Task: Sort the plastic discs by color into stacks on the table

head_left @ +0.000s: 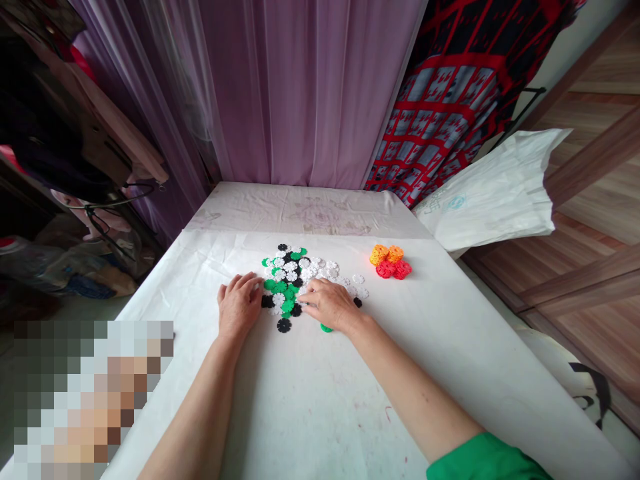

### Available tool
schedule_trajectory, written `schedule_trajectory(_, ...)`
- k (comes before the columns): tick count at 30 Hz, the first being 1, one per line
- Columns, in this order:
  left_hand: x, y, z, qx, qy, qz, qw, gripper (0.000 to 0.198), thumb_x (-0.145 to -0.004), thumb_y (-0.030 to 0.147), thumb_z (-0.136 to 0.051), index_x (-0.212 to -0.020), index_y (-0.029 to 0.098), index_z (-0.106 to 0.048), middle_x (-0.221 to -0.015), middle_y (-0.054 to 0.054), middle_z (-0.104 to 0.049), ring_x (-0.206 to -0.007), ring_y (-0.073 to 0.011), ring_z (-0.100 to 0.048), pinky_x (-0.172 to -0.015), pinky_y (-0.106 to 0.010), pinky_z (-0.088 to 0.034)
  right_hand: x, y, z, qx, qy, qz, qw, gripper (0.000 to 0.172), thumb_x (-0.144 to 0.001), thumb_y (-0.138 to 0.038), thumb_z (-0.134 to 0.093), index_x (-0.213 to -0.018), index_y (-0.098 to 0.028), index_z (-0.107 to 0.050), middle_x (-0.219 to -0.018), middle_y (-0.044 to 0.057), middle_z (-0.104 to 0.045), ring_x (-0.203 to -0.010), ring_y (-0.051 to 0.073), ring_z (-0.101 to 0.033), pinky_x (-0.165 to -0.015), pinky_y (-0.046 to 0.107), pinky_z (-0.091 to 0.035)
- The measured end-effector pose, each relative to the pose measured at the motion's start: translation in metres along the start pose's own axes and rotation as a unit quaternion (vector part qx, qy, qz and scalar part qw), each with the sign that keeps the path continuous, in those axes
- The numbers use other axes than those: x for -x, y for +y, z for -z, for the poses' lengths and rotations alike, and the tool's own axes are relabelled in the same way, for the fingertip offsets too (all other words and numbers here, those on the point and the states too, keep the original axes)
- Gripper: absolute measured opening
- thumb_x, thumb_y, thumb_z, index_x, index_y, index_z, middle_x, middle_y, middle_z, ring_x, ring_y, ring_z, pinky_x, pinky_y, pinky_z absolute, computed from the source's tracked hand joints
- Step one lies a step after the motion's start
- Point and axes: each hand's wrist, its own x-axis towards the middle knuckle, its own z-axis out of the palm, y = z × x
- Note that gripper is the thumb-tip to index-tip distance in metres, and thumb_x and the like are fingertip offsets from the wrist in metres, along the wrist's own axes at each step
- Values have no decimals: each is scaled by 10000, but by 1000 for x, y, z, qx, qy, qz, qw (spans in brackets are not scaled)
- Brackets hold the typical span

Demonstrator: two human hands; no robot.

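A loose pile of plastic snowflake discs lies on the white-covered table, with white discs (313,268), green discs (286,291) and black discs (284,325) mixed together. At the pile's left edge rests my left hand (240,308), fingers slightly apart and bent down toward the tabletop; nothing shows in it. My right hand (331,305) reaches over the pile from the right. Its fingers are spread, with the tips at the green and white discs, and no disc is visibly held. A green disc (326,327) lies partly under this hand.
Stacked orange discs (379,255) and red discs (393,269) stand right of the pile. A white bag (493,190) hangs over the table's right side. Purple curtains (300,93) are behind the table (310,413). A blurred patch covers the lower left.
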Motion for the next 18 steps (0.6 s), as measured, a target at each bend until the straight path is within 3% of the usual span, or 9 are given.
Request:
schedule_trajectory(8,0,2,0,1,5,3,1000,322,-932,317,-449,-1118,336,-711,-1357,-11,-639,-1352,-280,-460,-1138,-548,-273,28,33,7,-3,18,-57,998,153,-872,-245,-665,-930,-323,-784,-929,13,-652,-886,163,-590,-745,270,-431)
schedule_trajectory(12,0,2,1,-5,2,5,1000,323,-937,322,-439,-1117,324,-707,-1367,-5,-632,-1360,-284,-455,-1144,-540,-265,18,18,13,2,12,-53,998,172,-894,-251,-624,-911,-315,-783,-973,16,-675,-926,173,-606,-759,274,-445)
schedule_trajectory(18,0,2,1,-5,-8,5,1000,329,-942,336,-429,-1129,318,-699,-1378,-9,-623,-1363,-286,-451,-1140,-542,-269,3,-2,8,10,-31,-24,999,251,-869,-241,-628,-1075,-328,-742,-1006,16,-681,-990,192,-613,-773,280,-463)
